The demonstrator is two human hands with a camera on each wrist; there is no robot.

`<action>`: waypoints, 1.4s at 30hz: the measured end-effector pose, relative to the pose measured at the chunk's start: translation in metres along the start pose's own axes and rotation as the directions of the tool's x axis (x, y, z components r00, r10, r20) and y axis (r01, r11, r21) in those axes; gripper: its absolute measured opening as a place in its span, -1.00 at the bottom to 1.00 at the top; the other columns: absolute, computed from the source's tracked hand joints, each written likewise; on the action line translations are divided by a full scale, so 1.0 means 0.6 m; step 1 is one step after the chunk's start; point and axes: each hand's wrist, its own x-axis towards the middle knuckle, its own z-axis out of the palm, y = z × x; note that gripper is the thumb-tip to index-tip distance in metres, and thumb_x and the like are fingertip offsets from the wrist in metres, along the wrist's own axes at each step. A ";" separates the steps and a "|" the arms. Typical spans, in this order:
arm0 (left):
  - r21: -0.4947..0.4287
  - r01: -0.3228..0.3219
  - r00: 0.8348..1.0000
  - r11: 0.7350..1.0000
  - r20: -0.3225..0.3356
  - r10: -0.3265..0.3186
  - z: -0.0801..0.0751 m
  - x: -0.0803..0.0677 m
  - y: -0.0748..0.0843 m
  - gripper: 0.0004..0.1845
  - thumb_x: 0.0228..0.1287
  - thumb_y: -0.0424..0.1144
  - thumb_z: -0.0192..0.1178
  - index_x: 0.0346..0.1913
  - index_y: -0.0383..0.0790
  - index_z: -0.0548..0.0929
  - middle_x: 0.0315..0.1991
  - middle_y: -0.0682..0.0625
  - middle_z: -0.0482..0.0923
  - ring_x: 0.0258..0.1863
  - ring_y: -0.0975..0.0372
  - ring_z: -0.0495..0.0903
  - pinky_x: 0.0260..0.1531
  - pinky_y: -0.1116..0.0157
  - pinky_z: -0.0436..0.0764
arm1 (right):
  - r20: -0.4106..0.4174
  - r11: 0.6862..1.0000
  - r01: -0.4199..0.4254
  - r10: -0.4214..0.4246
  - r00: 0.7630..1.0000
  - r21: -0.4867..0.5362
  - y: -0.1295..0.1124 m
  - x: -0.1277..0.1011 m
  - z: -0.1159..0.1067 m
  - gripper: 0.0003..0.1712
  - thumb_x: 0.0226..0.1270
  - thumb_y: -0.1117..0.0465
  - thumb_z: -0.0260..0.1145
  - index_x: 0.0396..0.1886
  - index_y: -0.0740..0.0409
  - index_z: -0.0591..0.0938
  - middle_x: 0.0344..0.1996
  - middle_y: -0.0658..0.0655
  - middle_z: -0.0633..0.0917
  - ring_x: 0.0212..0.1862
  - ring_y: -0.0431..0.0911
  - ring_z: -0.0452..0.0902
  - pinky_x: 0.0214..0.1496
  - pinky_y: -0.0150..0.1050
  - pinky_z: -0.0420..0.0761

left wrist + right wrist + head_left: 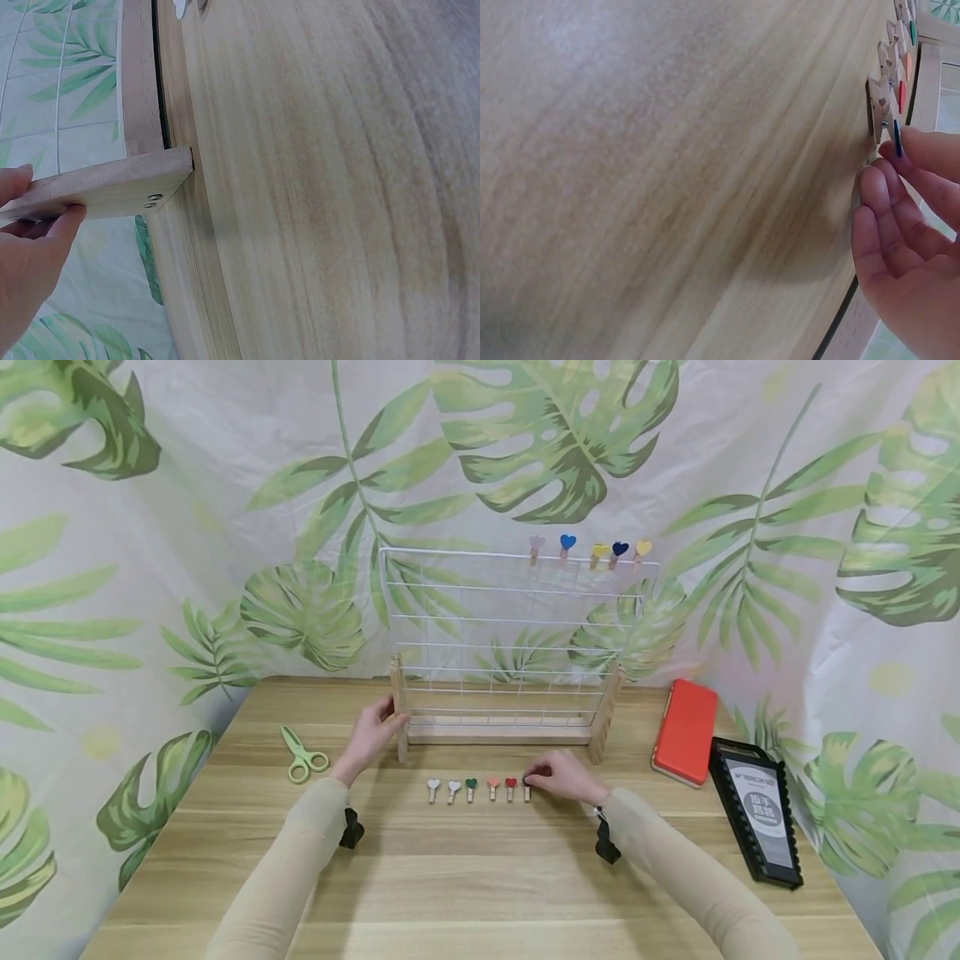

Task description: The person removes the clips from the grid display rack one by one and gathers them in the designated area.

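Wire grid rack [517,643] stands at 12 o'clock on the desk [480,877]; left hand [372,735] grips its wooden foot. Five heart clips [592,550] already pegged on top. Right hand [562,775] pinches the rightmost clip [527,787]; five more [471,788] lie in the row.

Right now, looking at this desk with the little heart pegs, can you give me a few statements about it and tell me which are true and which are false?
1. The left hand holds the wooden left post of the wire rack. True.
2. The right hand is at the scissors. False: it is at the rightmost peg of the row on the table.
3. Five heart pegs are clipped on the rack's top wire. True.
4. The red case lies left of the rack. False: it lies on the right.
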 end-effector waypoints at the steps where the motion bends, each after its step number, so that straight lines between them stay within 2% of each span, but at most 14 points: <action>1: -0.002 -0.002 1.000 1.000 0.001 0.002 0.000 -0.002 0.006 -0.46 0.45 -0.45 0.06 0.39 -0.63 0.23 0.38 -0.54 0.25 0.44 -0.28 0.23 0.39 -0.11 0.36 | -0.002 1.000 0.003 -0.003 1.000 0.001 0.001 0.000 -0.001 -0.87 0.35 0.19 0.35 -0.26 0.11 0.79 -0.30 0.05 0.80 -0.27 -0.24 0.63 -0.23 -0.42 0.59; 5: -0.014 -0.005 1.000 1.000 -0.001 0.005 0.000 0.002 0.001 -0.46 0.45 -0.45 0.06 0.40 -0.62 0.23 0.39 -0.52 0.26 0.45 -0.26 0.23 0.39 -0.10 0.36 | -0.017 1.000 -0.003 0.003 1.000 0.011 0.001 -0.001 -0.008 -0.86 0.34 0.21 0.36 -0.24 0.15 0.79 -0.30 0.06 0.81 -0.31 -0.27 0.60 -0.27 -0.45 0.58; 10: -0.002 -0.018 1.000 1.000 -0.007 0.018 0.003 0.016 -0.035 -0.44 0.47 -0.41 0.05 0.42 -0.57 0.22 0.40 -0.50 0.26 0.45 -0.25 0.23 0.40 -0.10 0.36 | -0.064 0.999 0.038 -0.037 0.997 0.008 -0.010 -0.004 -0.038 -0.85 0.33 0.25 0.36 -0.22 0.23 0.77 -0.34 0.10 0.79 -0.38 -0.29 0.54 -0.34 -0.48 0.54; 14: 0.008 -0.024 1.000 1.000 -0.014 0.024 0.004 0.020 -0.050 -0.44 0.47 -0.39 0.07 0.42 -0.55 0.24 0.39 -0.47 0.29 0.45 -0.23 0.26 0.40 -0.09 0.37 | -0.137 0.996 0.094 -0.094 0.986 -0.003 -0.038 -0.003 -0.096 -0.84 0.31 0.29 0.36 -0.18 0.26 0.76 -0.30 0.15 0.79 -0.34 -0.19 0.63 -0.27 -0.41 0.65; 17: 0.009 -0.024 1.000 1.000 -0.016 0.024 0.004 0.022 -0.052 -0.45 0.47 -0.40 0.06 0.42 -0.55 0.24 0.39 -0.48 0.30 0.45 -0.23 0.26 0.40 -0.09 0.37 | -0.208 0.990 0.139 -0.141 0.968 -0.024 -0.073 0.001 -0.162 -0.82 0.30 0.30 0.37 -0.14 0.26 0.75 -0.25 0.18 0.79 -0.25 -0.07 0.70 -0.13 -0.27 0.75; 19: 0.008 -0.025 1.000 1.000 -0.015 0.026 0.004 0.022 -0.053 -0.44 0.46 -0.40 0.06 0.42 -0.56 0.24 0.39 -0.48 0.29 0.45 -0.23 0.26 0.40 -0.09 0.38 | -0.259 0.983 0.177 -0.182 0.948 -0.044 -0.100 0.005 -0.211 -0.81 0.29 0.32 0.37 -0.13 0.27 0.74 -0.23 0.20 0.78 -0.20 -0.02 0.71 -0.06 -0.17 0.76; 22: 0.001 -0.016 1.000 1.000 -0.021 0.016 0.003 0.022 -0.052 -0.44 0.46 -0.40 0.07 0.43 -0.56 0.23 0.39 -0.49 0.29 0.45 -0.23 0.26 0.40 -0.08 0.37 | -0.350 0.962 0.256 -0.274 0.896 -0.098 -0.142 0.014 -0.287 -0.81 0.27 0.34 0.39 -0.13 0.27 0.73 -0.21 0.22 0.78 -0.17 0.01 0.71 -0.02 -0.13 0.75; 27: 0.008 -0.011 1.000 1.000 -0.014 0.011 0.004 0.021 -0.050 -0.43 0.47 -0.39 0.06 0.44 -0.56 0.21 0.40 -0.48 0.27 0.45 -0.23 0.25 0.40 -0.08 0.37 | -0.504 0.920 0.326 -0.392 0.769 -0.217 -0.206 0.036 -0.393 -0.80 0.26 0.33 0.41 -0.13 0.28 0.74 -0.19 0.23 0.79 -0.14 0.01 0.71 0.00 -0.33 0.69; 29: 0.009 -0.008 1.000 1.000 -0.015 0.009 0.003 0.021 -0.051 -0.43 0.47 -0.38 0.07 0.43 -0.55 0.22 0.40 -0.47 0.28 0.45 -0.22 0.25 0.41 -0.08 0.37 | -0.539 0.917 0.316 -0.399 0.742 -0.244 -0.227 0.048 -0.424 -0.81 0.28 0.30 0.40 -0.13 0.26 0.75 -0.18 0.21 0.79 -0.13 0.00 0.71 0.00 -0.35 0.68; 30: 0.011 -0.008 1.000 1.000 -0.015 0.008 0.002 0.021 -0.051 -0.43 0.47 -0.38 0.07 0.43 -0.54 0.22 0.40 -0.47 0.28 0.46 -0.22 0.25 0.41 -0.08 0.37 | -0.546 0.917 0.309 -0.399 0.736 -0.253 -0.235 0.053 -0.436 -0.81 0.30 0.28 0.40 -0.12 0.24 0.76 -0.17 0.19 0.80 -0.12 -0.01 0.71 0.01 -0.33 0.68; 32: 0.005 -0.002 1.000 1.000 -0.017 0.003 0.002 0.021 -0.052 -0.43 0.47 -0.37 0.09 0.43 -0.53 0.24 0.40 -0.46 0.29 0.45 -0.21 0.26 0.40 -0.07 0.38 | -0.548 0.919 0.298 -0.394 0.738 -0.260 -0.248 0.065 -0.453 -0.80 0.33 0.25 0.38 -0.11 0.21 0.76 -0.16 0.17 0.79 -0.11 -0.03 0.71 0.05 -0.24 0.68; 35: 0.006 -0.003 1.000 1.000 -0.016 0.003 0.002 0.021 -0.052 -0.43 0.47 -0.37 0.08 0.43 -0.53 0.24 0.40 -0.46 0.29 0.45 -0.21 0.27 0.40 -0.06 0.39 | -0.525 0.917 0.291 -0.395 0.754 -0.273 -0.260 0.082 -0.468 -0.80 0.35 0.22 0.36 -0.09 0.18 0.76 -0.16 0.15 0.78 -0.08 -0.04 0.69 0.09 -0.14 0.68; 42: 0.003 -0.004 1.000 1.000 -0.019 0.004 0.003 0.020 -0.049 -0.44 0.46 -0.36 0.10 0.42 -0.51 0.27 0.40 -0.44 0.31 0.45 -0.19 0.28 0.39 -0.07 0.41 | -0.457 0.910 0.281 -0.399 0.795 -0.305 -0.261 0.121 -0.478 -0.78 0.35 0.19 0.37 -0.09 0.19 0.75 -0.17 0.17 0.75 -0.07 -0.05 0.64 0.14 -0.19 0.65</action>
